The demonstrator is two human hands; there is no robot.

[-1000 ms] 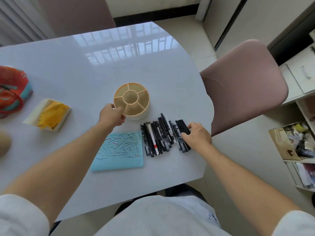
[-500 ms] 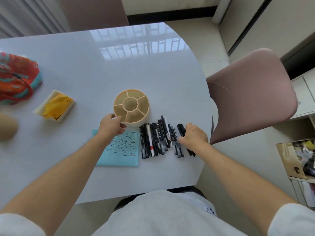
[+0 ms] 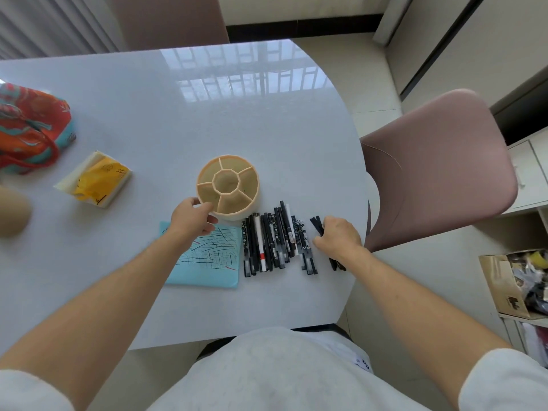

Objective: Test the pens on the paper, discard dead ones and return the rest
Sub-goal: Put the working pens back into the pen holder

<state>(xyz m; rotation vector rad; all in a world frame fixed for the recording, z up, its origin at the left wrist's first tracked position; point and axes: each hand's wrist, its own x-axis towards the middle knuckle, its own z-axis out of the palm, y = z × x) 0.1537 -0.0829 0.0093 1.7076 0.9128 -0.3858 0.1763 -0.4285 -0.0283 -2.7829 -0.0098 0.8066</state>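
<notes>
Pens (image 3: 277,240) lie in a tight row on the desk (image 3: 148,114) near its right edge, side by side with their tips toward the far edge, between the blue paper (image 3: 207,256) and the right hand (image 3: 338,240). A second earlier the row ran unbroken up to that hand; now a bare strip of desk separates it from a few black pens (image 3: 317,225) that the right hand has drawn off toward the right edge. The fingers of that hand curl over these pens and grip them, with dark ends showing beyond the knuckles and below the wrist. How many pens it holds cannot be told.

The paper, covered in dark and red scribbles, lies flat just left of the row, close to the near edge. The left hand (image 3: 192,221) rests above the paper's far edge, as it did a second ago, its thumb and fingers curved against the near left side of the round pen holder (image 3: 228,188). The holder stands upright just beyond the paper and the row, its compartments open to the camera.

Farther left a yellow tissue pack (image 3: 95,180) lies tilted, well apart from the holder. A red and teal bag (image 3: 29,129) sits at the left edge. A pink chair (image 3: 439,167) stands beside the right edge of the desk, and a cardboard box (image 3: 504,286) with clutter sits on the floor beyond it.
</notes>
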